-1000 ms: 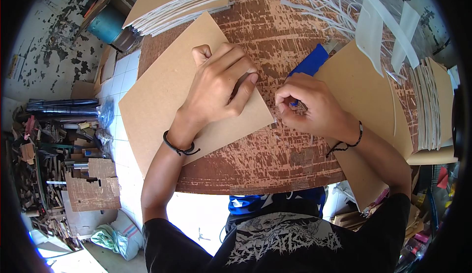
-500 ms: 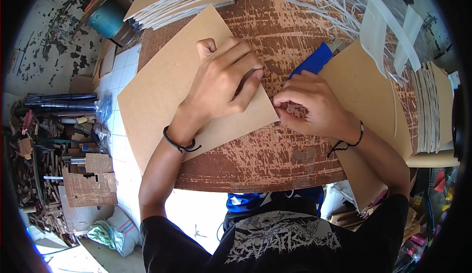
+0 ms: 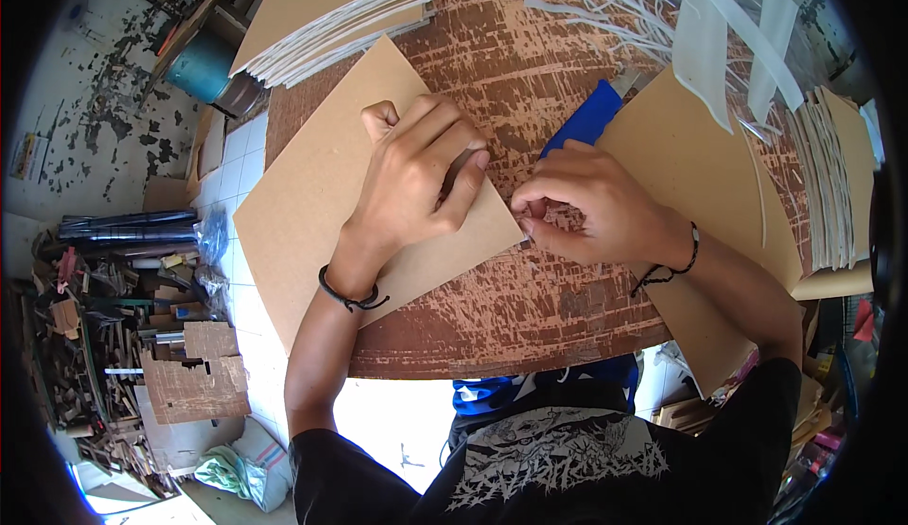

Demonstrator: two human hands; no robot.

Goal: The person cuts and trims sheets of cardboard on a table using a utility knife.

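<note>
A tan board [image 3: 303, 199] lies slantwise on the worn brown table [image 3: 454, 326]. My left hand [image 3: 411, 180] rests over it with fingers curled, thumb and fingertips meeting at the board's right edge. At the board's near right corner is my right hand [image 3: 601, 205]. Its thumb and index finger come together there in a pinch, by a tiny whitish bit; what they hold is too small to make out. Just beyond this hand lies a flat blue piece [image 3: 584, 120]. Another tan board [image 3: 705, 151] lies partly beneath my right wrist and forearm.
A stack of tan boards with white edges [image 3: 331, 28] sits at the far left of the table. Thin white strips [image 3: 615, 9] and wider white bands [image 3: 700, 57] lie at the far right, near another stack [image 3: 825, 184]. Wood scraps [image 3: 85, 364] fill the floor at left.
The whole view has shifted slightly. My hands keep almost the same pose on the board, with the right thumb and index finger still at its corner.
</note>
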